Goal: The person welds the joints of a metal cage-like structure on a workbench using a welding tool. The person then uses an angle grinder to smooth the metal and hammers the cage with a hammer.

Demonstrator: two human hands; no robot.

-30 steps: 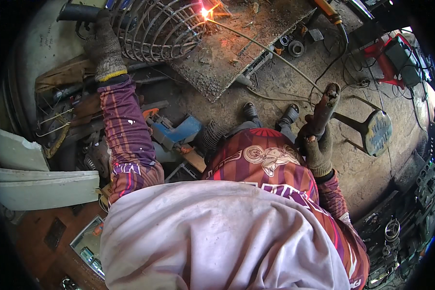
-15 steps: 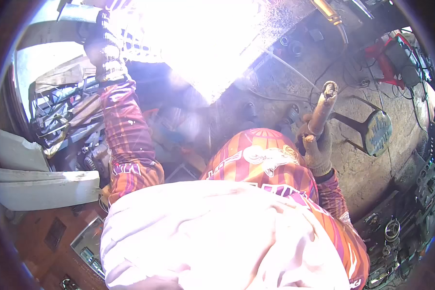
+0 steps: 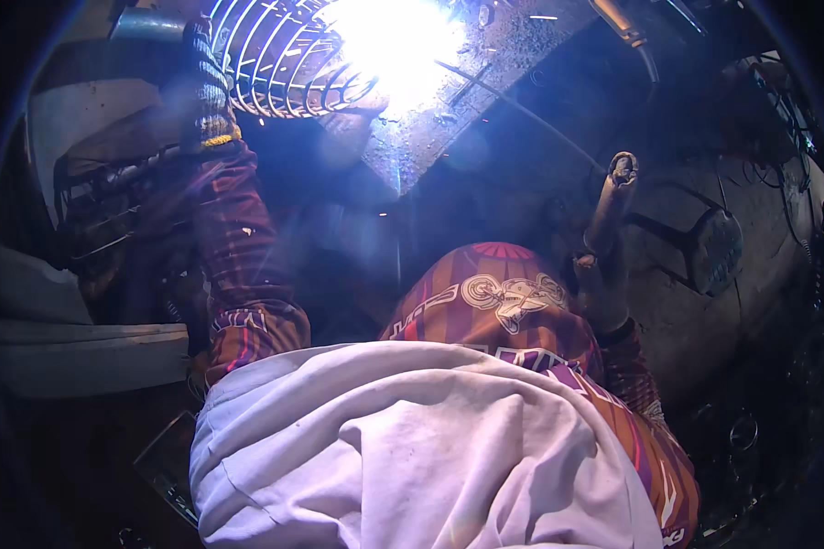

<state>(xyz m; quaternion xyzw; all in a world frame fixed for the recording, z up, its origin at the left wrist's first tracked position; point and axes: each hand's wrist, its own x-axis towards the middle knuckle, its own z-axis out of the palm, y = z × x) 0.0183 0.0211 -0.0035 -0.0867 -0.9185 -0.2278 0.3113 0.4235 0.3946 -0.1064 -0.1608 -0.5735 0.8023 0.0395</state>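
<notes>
My right hand [image 3: 602, 288], gloved and in shadow, is wrapped round a worn electrode holder [image 3: 606, 218]. A thin welding rod [image 3: 526, 111] runs from its jaw up and left to a white, glaring arc. At the upper left my left hand [image 3: 212, 96], in a knit glove with a yellow cuff edge, closes at the left rim of a round wire grille [image 3: 270, 59]; its fingertips are poorly seen. The grille's curved wires lie by the corner of a steel plate [image 3: 412, 146]. Glare hides the spot where rod and work meet.
A stool [image 3: 716, 252] stands to the right in shadow. Near the upper right edge hangs a brass-coloured torch-like tool [image 3: 624, 26]. Pale boards [image 3: 87, 357] lie at the left, below a dim pile of metal pieces. Small sparks fly round the plate.
The glare has shrunk and the picture has darkened, so the grille's wires and plate surface show. Both hands have stayed nearly in place.
</notes>
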